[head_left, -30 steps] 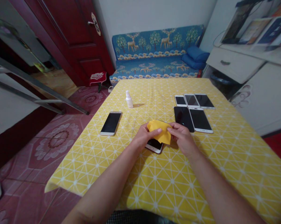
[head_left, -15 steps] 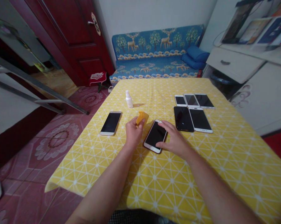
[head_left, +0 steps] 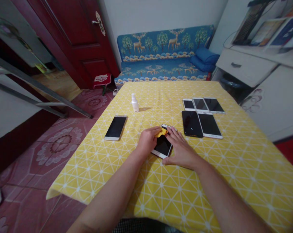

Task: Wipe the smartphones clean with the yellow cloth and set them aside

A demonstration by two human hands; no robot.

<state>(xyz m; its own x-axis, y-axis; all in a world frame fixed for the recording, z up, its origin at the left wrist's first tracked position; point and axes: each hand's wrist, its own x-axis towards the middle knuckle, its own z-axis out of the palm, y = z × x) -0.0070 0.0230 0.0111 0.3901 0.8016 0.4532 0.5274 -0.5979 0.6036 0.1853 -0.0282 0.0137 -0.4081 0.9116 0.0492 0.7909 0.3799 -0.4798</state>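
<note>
A smartphone (head_left: pixel 163 146) with a white front and dark screen lies face up on the table, partly covered by my hands. My left hand (head_left: pixel 147 139) is closed on a folded yellow cloth (head_left: pixel 161 132) and presses it against the upper part of the screen. Along the phone's right side, my right hand (head_left: pixel 181 147) grips it, thumb at the lower corner and fingers by the upper edge near the cloth. To the left lies another phone (head_left: pixel 115 128), gold-edged, screen up. A white spray bottle (head_left: pixel 134 103) stands upright beyond my left hand.
At the right, several phones lie in two rows, among them a black one (head_left: pixel 192 124) and a white one (head_left: pixel 210 125). A yellow patterned cloth (head_left: pixel 161 194) covers the table. Behind stand a blue sofa (head_left: pixel 156 61) and a white cabinet (head_left: pixel 248 68).
My left hand has moved right, bringing the yellow cloth down onto the phone's screen. My right thumb has shifted from over the screen to the lower edge.
</note>
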